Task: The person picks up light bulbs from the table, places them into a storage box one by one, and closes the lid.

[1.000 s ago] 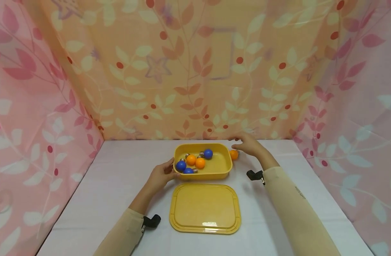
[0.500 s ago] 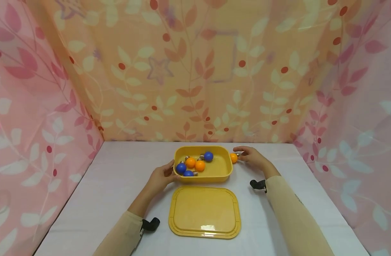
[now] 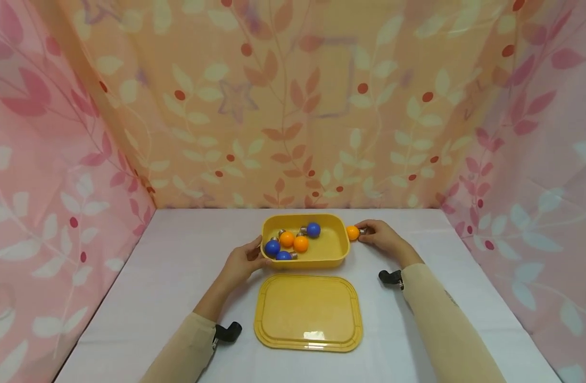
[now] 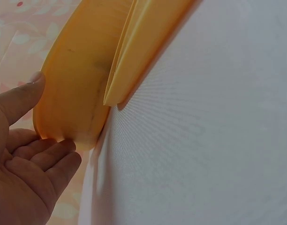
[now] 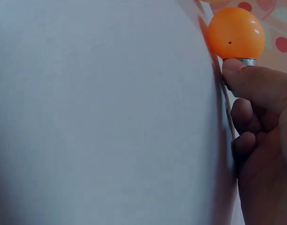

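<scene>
My right hand [image 3: 382, 238] pinches an orange light bulb [image 3: 352, 233] by its metal base, just right of the yellow container [image 3: 328, 263]. In the right wrist view the bulb's round orange globe [image 5: 237, 35] points away from the hand, with the thumb over the base. My left hand [image 3: 242, 263] holds the container's left end, thumb near the front corner and fingers at the side wall [image 4: 71, 93]. Inside the container, towards its left, lie orange bulbs [image 3: 300, 244] and blue bulbs [image 3: 313, 230] with metal screw bases.
A yellow lid [image 3: 308, 314] lies flat on the white-covered table [image 3: 168, 276], in front of the container. Floral cloth walls [image 3: 283, 106] stand behind and at both sides. A black wrist device [image 3: 228, 332] sticks out from each sleeve.
My right hand has come down from above and behind the orange bulb and now pinches its base. The left hand stays at the container's left end.
</scene>
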`<state>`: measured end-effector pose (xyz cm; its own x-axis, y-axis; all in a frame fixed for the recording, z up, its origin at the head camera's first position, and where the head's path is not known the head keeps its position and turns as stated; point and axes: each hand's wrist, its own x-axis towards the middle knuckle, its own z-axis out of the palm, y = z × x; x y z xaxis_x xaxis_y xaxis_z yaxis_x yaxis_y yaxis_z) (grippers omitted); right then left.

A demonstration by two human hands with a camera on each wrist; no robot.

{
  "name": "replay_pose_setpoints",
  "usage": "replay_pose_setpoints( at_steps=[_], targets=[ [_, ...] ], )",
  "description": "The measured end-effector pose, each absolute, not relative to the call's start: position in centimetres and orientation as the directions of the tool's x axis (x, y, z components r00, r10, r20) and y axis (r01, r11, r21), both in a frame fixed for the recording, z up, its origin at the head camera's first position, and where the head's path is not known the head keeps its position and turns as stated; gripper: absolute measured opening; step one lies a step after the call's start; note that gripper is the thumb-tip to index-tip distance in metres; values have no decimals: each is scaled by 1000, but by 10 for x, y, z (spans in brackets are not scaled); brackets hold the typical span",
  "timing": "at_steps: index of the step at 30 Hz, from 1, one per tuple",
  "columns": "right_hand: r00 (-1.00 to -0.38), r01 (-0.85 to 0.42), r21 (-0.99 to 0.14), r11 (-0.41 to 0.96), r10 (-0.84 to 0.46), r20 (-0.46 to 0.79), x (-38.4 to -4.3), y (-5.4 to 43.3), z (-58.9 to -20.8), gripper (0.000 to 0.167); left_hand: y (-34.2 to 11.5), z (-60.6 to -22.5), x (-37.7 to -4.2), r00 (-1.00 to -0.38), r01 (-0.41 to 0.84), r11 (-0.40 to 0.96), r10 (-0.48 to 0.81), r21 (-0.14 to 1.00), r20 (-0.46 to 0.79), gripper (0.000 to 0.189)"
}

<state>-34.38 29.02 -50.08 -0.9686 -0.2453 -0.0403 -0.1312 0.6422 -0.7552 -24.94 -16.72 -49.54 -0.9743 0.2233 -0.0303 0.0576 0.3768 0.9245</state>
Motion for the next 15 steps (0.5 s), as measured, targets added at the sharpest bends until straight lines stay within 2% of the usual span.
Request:
replay_pose_setpoints(
  at_steps=[10, 15],
  targets=[
    [-989, -77, -746, 661, -144, -26, -338, 294, -497, 39, -163, -497, -245, -974, 63, 332, 227, 941, -15, 82],
    [-994, -55, -747, 663, -103, -18, -339, 298, -482, 38, -164, -496, -248, -973, 68, 344, 231, 936, -14, 86]
  ],
)
